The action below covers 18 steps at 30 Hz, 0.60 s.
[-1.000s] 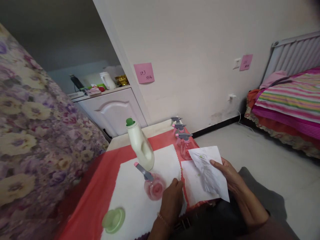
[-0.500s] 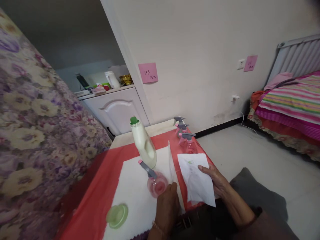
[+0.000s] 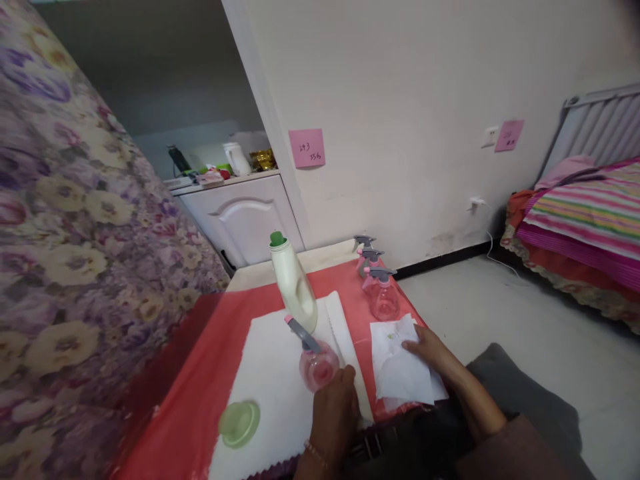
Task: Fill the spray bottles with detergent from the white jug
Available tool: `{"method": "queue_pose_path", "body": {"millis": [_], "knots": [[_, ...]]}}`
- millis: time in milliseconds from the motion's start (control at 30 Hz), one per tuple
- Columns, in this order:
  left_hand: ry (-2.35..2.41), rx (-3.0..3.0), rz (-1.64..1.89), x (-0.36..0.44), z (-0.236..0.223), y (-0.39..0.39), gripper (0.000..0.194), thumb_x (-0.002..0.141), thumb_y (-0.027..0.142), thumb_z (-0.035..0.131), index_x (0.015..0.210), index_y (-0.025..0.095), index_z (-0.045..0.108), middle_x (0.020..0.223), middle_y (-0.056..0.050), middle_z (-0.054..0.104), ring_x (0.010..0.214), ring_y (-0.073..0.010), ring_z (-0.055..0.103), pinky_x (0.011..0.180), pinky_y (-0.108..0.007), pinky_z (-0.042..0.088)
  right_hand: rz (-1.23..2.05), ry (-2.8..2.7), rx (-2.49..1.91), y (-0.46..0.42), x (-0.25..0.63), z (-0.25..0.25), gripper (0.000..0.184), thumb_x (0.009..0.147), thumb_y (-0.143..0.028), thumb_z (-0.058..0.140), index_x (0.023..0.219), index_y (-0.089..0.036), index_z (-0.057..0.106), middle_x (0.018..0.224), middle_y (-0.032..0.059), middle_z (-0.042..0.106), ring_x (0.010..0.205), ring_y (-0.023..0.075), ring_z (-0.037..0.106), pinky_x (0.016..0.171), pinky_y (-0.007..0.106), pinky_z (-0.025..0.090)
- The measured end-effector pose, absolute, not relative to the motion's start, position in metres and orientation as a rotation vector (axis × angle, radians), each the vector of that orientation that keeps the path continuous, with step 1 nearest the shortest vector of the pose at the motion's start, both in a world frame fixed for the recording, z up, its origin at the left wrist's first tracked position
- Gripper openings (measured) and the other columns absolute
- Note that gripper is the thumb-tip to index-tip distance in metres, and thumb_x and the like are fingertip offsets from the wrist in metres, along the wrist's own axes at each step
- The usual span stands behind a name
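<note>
My right hand (image 3: 431,352) pinches the right edge of a crumpled white paper sheet (image 3: 403,367), thumb on top, at the table's right side. A faint greenish mark shows near the sheet's upper end. My left hand (image 3: 336,408), fingers curled, rests at the right edge of a large white cloth or paper sheet (image 3: 270,373); what its fingers grip, if anything, is hidden. Just beyond it a pink transparent spray bottle (image 3: 318,368) with a grey trigger head stands on the large sheet. A pale green jug (image 3: 295,287) with a green spout stands behind that bottle.
A light green cap (image 3: 240,423) lies at the large sheet's front left. Several pink spray bottles (image 3: 384,303) line the right edge of the red-covered table (image 3: 200,347). A floral curtain (image 3: 75,267) hangs at left; a wall and cabinet (image 3: 250,213) stand behind.
The large sheet's right edge, upright before, now lies folded down. My right hand has brought the crumpled sheet slightly down toward the table. My left hand has barely moved.
</note>
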<state>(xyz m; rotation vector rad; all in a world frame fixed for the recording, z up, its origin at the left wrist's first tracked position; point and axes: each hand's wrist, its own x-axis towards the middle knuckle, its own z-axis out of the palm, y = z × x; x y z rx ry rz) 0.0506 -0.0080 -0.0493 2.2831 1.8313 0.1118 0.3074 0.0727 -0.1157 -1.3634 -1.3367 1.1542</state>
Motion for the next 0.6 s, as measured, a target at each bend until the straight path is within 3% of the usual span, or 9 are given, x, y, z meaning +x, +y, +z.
{"method": "queue_pose_path", "body": {"millis": [300, 500, 600], "knots": [[1.821, 2.318, 0.101, 0.052, -0.049, -0.009, 0.020, 0.085, 0.009, 0.040, 0.093, 0.022, 0.052, 0.093, -0.001, 0.069, 0.085, -0.0167, 0.066, 0.065, -0.026, 0.039, 0.896, -1.544, -1.650, 0.078, 0.309, -0.116, 0.034, 0.067, -0.020, 0.064, 0.101, -0.018, 0.068, 0.093, 0.0058, 0.074, 0.090, 0.0264, 0.068, 0.083, 0.035, 0.048], [1.834, 2.310, 0.060, 0.054, -0.048, -0.009, 0.018, 0.086, 0.010, 0.040, 0.092, 0.022, 0.052, 0.091, -0.001, 0.069, 0.083, -0.0166, 0.065, 0.064, -0.026, 0.038, 0.715, -1.564, -1.801, 0.074, 0.307, -0.115, 0.060, 0.068, -0.021, 0.068, 0.126, -0.018, 0.055, 0.119, 0.0099, 0.064, 0.110, 0.0289, 0.060, 0.094, 0.038, 0.044], [1.840, 2.326, 0.058, 0.055, -0.046, -0.010, 0.019, 0.086, 0.009, 0.040, 0.093, 0.022, 0.052, 0.091, -0.001, 0.069, 0.083, -0.0168, 0.066, 0.063, -0.027, 0.038, 0.574, -1.534, -1.851, 0.069, 0.311, -0.110, 0.069, 0.069, -0.023, 0.069, 0.134, -0.017, 0.047, 0.121, 0.0132, 0.058, 0.114, 0.0314, 0.054, 0.095, 0.041, 0.042]]}}
